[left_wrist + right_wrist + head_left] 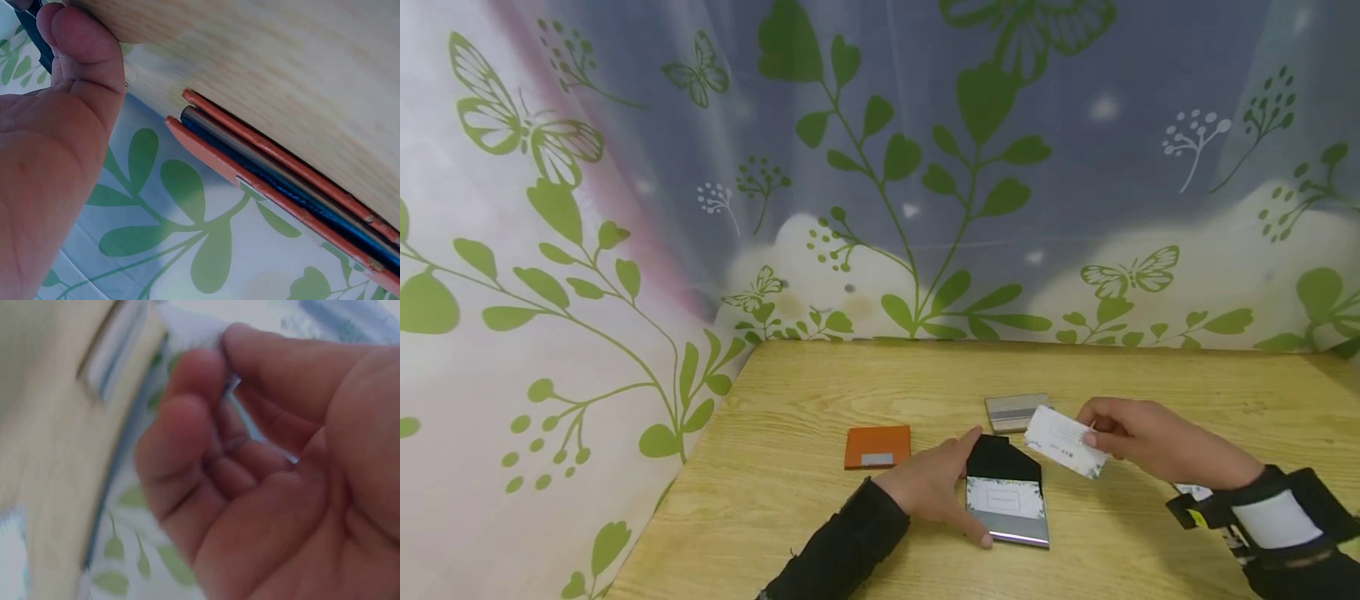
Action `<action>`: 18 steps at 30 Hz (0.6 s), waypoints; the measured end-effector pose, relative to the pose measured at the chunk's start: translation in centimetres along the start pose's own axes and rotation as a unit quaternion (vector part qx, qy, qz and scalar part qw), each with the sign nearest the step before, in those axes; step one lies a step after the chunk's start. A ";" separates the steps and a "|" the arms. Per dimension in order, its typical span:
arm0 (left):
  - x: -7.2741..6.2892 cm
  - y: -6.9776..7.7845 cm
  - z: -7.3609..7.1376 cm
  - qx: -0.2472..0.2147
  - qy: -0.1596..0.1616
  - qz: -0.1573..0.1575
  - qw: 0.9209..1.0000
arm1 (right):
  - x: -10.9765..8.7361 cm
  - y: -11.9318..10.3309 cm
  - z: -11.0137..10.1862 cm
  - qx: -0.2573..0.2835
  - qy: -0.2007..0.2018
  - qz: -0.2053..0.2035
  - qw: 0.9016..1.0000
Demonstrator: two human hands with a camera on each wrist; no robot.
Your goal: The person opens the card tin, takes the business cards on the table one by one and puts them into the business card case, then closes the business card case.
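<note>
On the table lies an opened black-and-silver business card case (1019, 527), its dark flap folded back. White cards (1004, 498) with a leafy print sit inside it. My left hand (936, 483) holds the case from its left side, thumb at the near edge and fingers by the flap. Up and to the right, my right hand (1131, 433) pinches a white business card (1063, 442) between thumb and fingers. That card is tilted and overlaps the corner of a silver card case (1011, 412) in the head view.
An orange card case (877, 447) with a silver label lies left of the left hand; its edge (281, 187) shows close up in the left wrist view. Part of another white card (1193, 492) peeks out under the right wrist. A leaf-patterned curtain (880, 208) borders the wooden table (805, 375).
</note>
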State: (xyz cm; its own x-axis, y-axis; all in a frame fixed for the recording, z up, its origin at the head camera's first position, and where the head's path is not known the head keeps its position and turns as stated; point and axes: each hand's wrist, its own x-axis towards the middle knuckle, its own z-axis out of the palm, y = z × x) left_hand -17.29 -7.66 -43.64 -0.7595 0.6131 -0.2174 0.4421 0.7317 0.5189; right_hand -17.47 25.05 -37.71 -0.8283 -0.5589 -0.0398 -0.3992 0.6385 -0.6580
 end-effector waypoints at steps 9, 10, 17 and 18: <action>-0.1 0.1 0.1 -0.015 0.004 0.003 1.000 | 2.1 -1.2 4.6 0.046 -0.014 -0.068 0.997; -0.1 0.1 0.1 -0.015 0.004 0.004 1.000 | 2.3 -1.2 5.0 0.043 -0.011 -0.071 0.996; 0.0 0.0 0.0 -0.006 0.004 0.007 1.000 | 3.1 -1.1 6.6 0.002 -0.005 -0.076 0.997; 0.0 0.0 -0.1 -0.005 0.003 0.006 1.000 | 3.2 -1.1 6.7 -0.002 -0.007 -0.076 0.997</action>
State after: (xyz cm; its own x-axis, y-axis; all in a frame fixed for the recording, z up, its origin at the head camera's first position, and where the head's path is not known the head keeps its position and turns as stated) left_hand -17.30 -7.65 -43.57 -0.7572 0.6198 -0.2062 0.4463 0.7214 0.5295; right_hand -17.03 18.96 -42.15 -0.7529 -0.6562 0.0499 -0.5213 0.5485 -0.6538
